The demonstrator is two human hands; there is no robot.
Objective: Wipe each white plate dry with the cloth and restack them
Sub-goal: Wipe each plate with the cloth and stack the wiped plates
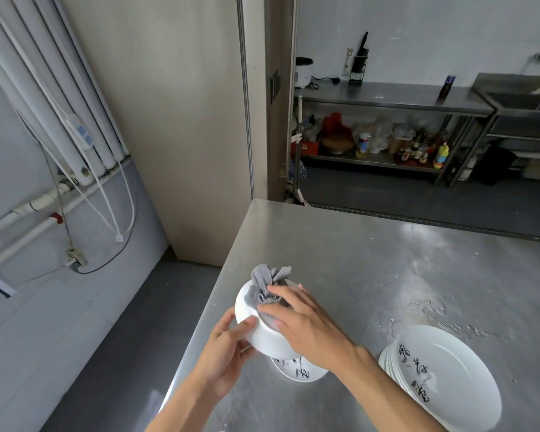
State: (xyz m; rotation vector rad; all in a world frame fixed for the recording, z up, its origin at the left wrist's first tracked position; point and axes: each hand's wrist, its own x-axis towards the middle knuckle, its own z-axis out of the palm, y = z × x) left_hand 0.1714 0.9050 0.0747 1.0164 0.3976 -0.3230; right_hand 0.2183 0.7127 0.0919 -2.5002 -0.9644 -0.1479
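My left hand (228,347) grips the near rim of a white plate (264,335), held tilted above the table's left edge with its underside toward me. My right hand (303,319) presses a grey cloth (265,283) against that plate, fingers spread over it; the cloth bunches up past the plate's far rim. Beneath the held plate a second white plate (300,371) with black brush writing lies on the steel table (371,269). To the right stands a stack of several white plates (443,369) with the same black writing.
The table's left edge drops to a dark floor beside a wall with white pipes (44,210) and cables. Water streaks mark the tabletop near the stack. Beyond the table stand a steel shelf (387,101) with bottles and a sink (524,98).
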